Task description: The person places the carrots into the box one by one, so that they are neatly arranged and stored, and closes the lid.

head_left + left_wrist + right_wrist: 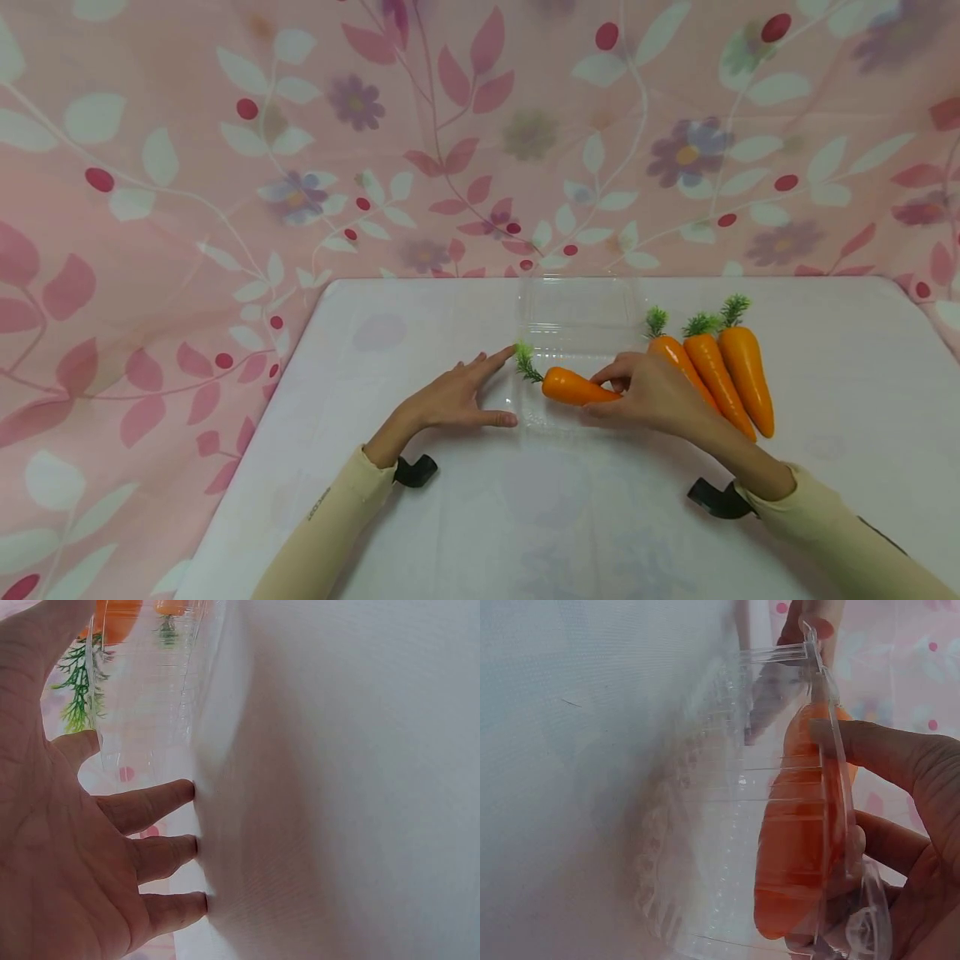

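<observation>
An orange carrot [567, 386] with a feathery green top lies slantwise over the base of a clear plastic clamshell box [551, 423]. My right hand [660, 396] pinches its narrow end between thumb and fingers. Through the box's clear wall, the right wrist view shows the carrot [787, 847] and the thumb over its side. My left hand [450, 398] is spread at the box's left side, its index fingertip right by the green top. In the left wrist view, several fingertips of the left hand [67, 832] meet the white cloth.
The box's clear lid [577, 302] lies folded back toward the far table edge. Three more carrots, among them the rightmost carrot [745, 375], lie side by side to the right, partly behind the right hand. A pink floral curtain [465, 142] hangs behind the white table [840, 500].
</observation>
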`<state>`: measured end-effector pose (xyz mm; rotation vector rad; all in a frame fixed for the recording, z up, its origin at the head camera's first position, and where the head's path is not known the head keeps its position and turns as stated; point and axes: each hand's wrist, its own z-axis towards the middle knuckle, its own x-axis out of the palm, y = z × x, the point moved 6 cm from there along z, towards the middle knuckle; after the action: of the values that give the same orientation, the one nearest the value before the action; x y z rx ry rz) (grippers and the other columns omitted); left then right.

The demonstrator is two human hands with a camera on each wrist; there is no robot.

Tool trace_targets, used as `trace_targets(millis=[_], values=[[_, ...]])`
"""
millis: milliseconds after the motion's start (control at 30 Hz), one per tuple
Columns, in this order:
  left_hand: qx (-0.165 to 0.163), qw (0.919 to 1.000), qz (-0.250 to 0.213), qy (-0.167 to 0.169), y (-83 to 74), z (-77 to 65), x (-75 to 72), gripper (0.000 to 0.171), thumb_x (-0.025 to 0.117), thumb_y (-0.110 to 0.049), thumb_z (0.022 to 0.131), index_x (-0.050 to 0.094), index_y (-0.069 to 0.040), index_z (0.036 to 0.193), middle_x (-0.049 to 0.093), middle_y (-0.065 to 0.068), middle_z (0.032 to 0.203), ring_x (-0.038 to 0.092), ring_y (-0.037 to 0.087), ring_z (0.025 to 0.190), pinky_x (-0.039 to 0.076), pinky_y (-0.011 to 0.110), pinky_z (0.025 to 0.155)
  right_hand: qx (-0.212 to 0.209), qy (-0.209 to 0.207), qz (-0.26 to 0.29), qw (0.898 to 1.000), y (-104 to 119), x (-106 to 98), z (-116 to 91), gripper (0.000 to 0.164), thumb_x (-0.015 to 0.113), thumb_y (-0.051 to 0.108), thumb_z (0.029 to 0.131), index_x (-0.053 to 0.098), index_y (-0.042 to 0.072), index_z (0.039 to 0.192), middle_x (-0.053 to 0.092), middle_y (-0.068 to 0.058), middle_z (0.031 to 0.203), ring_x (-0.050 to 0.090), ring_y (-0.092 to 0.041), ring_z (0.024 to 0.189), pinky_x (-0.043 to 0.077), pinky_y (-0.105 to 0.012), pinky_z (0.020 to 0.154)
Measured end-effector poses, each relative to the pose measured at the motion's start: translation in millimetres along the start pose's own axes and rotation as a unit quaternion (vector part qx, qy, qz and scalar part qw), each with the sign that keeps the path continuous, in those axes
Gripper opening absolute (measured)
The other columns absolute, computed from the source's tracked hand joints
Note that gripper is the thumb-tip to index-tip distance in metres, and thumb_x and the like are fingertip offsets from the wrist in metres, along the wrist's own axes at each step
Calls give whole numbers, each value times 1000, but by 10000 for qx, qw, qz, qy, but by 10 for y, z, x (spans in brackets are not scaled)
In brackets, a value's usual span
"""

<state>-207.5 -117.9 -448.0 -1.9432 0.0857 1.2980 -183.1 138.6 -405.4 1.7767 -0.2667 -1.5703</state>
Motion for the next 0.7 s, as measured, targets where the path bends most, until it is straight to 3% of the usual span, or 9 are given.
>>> trace_targets(millis=[300,533,700], values=[[54,9999,-94,18,-5,1,6,101,65,-71,79,8,-44,157,20,-10,161,20,34,146,13,60,114,-19,292,-181,9994,-33,99,-5,33,88,43,71,80,21,94,54,8,69,49,-13,65,40,-27,55],[116,9999,-112,-14,-40,4,-24,103,67,-69,80,12,-34,159,20,-11,161,19,37,146,12,62,114,4,484,-421,9979,-48,117,-2,35,87,45,72,80,20,96,58,9,76,49,-13,68,42,-29,60],[66,9998,-166,45,-29,-5,0,102,67,-68,81,12,-33,159,21,-9,161,18,36,147,11,62,113,23,608,-461,9971,-51,144,6,32,88,41,71,80,19,94,59,9,76,50,-12,67,43,-30,63]])
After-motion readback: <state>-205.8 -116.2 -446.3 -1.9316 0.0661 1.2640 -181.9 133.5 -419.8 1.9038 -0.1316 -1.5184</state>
